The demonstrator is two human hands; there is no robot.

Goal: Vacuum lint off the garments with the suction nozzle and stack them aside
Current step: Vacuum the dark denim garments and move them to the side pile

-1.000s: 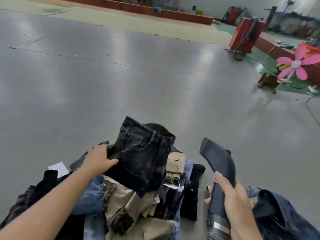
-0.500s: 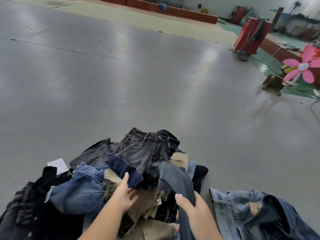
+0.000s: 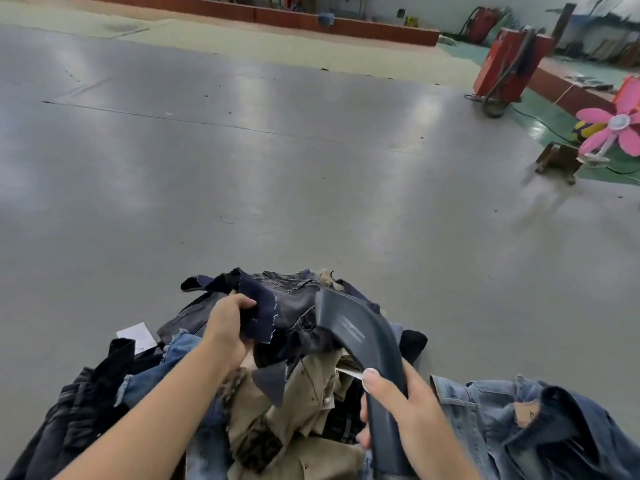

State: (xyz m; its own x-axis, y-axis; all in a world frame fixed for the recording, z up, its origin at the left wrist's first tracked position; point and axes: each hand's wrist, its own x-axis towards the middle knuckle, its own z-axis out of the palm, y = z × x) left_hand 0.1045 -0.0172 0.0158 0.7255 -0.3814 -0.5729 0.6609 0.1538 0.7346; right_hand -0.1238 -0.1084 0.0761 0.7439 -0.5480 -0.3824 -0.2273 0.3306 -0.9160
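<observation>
Head view: nozzle in right grip.

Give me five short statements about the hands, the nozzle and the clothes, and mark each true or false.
1. The right hand grips the suction nozzle. True.
2. The left hand lies flat and open on the bare floor. False: it grips a dark navy cloth on top of the clothes pile.
3. A light blue denim jacket lies to the right of the pile. True.
4. The nozzle's mouth points at the pink fan. False: it points over the dark grey jeans on the pile.
5. A white paper lies on the floor left of the pile. True.
</observation>
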